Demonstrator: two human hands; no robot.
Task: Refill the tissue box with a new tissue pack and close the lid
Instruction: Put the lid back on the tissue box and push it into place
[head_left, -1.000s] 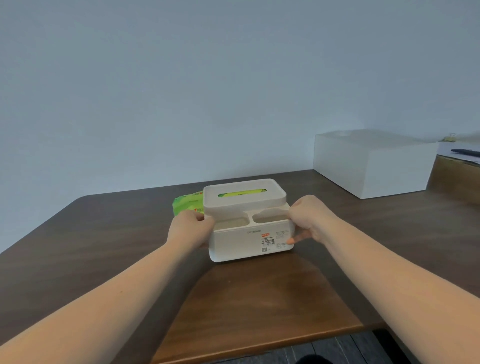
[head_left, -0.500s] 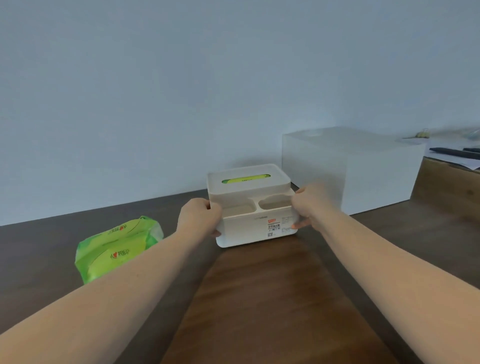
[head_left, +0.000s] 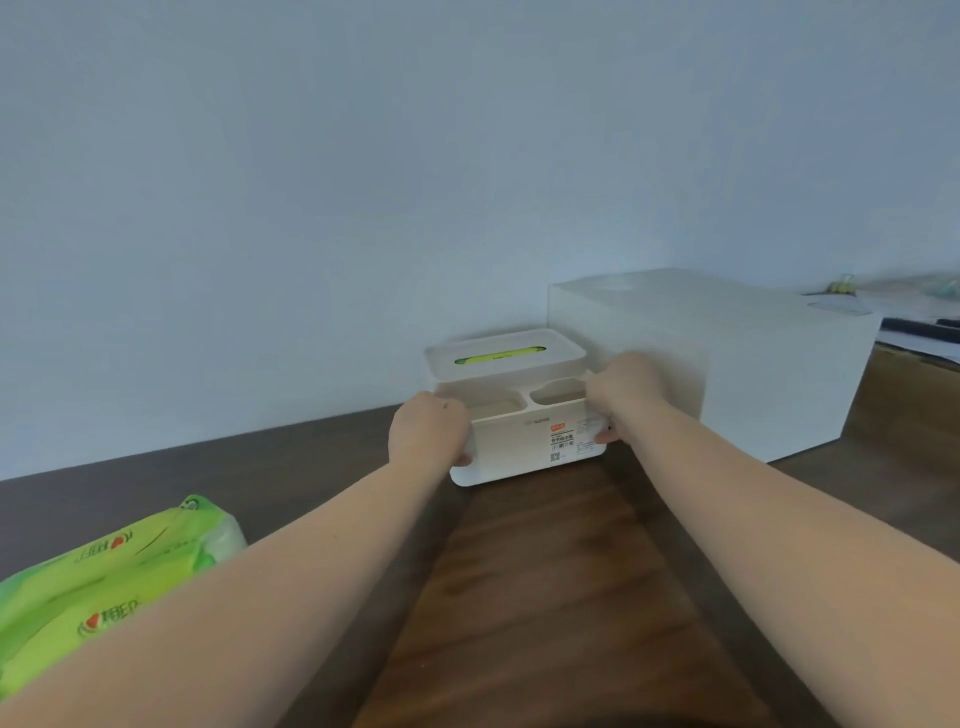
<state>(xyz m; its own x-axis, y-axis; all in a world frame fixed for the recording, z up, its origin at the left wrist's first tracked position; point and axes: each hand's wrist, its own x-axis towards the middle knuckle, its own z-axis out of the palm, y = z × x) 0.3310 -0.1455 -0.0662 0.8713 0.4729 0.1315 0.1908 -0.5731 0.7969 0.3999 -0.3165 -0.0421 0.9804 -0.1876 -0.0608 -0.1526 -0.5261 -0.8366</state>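
2 bare forearms, no sleeves, watch or rings visible.

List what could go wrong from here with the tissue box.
1. Both hands, left hand and right hand, grip only the sides of the tissue box; the lid might stay loose or shift if the box is moved.
2. The big white box stands close behind on the right, so pushing further could bump it.
3. The green pack lies under the left forearm and may get knocked when the arm pulls back.
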